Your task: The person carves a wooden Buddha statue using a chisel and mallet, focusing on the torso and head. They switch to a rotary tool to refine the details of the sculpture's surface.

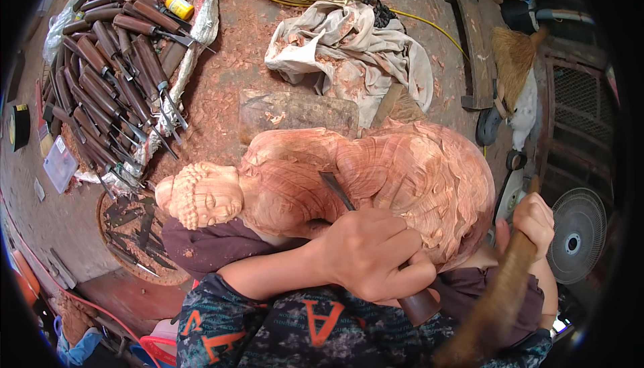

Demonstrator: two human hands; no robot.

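A reddish wooden statue (pixel 288 187) lies on its back across my lap, its curly-haired head to the left and its broad, rough-cut lower part to the right. My left hand (pixel 376 254) is closed around a carving chisel (pixel 337 190); the blade points up and left onto the statue's middle, and the brown handle end comes out below my fist. Whether the cutting edge bites into the wood, I cannot tell. At the right, my right hand (pixel 533 224) grips a wooden mallet (pixel 493 294) by its narrow end. The thick end hangs low and is smeared by motion.
Many wooden-handled chisels (pixel 100 79) lie heaped at the far left, beside a yellow glue bottle (pixel 177 6). A round tray (pixel 107 240) holds dark blades. Behind the statue are a wood block (pixel 295 112) and a crumpled cloth (pixel 362 46). A fan (pixel 573 240) stands right.
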